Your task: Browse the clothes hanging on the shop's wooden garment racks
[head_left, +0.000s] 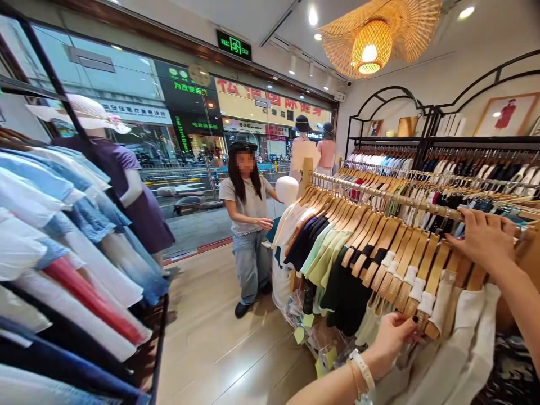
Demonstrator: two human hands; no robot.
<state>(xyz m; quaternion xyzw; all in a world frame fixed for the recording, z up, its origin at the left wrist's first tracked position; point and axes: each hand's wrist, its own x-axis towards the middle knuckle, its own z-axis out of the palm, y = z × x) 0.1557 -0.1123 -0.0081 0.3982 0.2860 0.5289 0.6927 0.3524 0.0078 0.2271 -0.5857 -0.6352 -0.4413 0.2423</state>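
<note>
My left hand (390, 337), with a white wristband, is closed on the shoulder of a pale garment on a wooden hanger (415, 289) near the front of a long clothes rail (379, 194). My right hand (483, 239) rests on top of the rail and the hanger hooks further right, its fingers curled over them. Many tops in white, navy, green and black hang tightly packed on the rail.
Another person (248, 225) in a grey top and jeans stands at the far end of the rail, touching garments. A second rack of shirts (50, 253) fills the left. Mannequins (126, 185) stand by the shop window. A wooden floor aisle (219, 337) runs between the racks.
</note>
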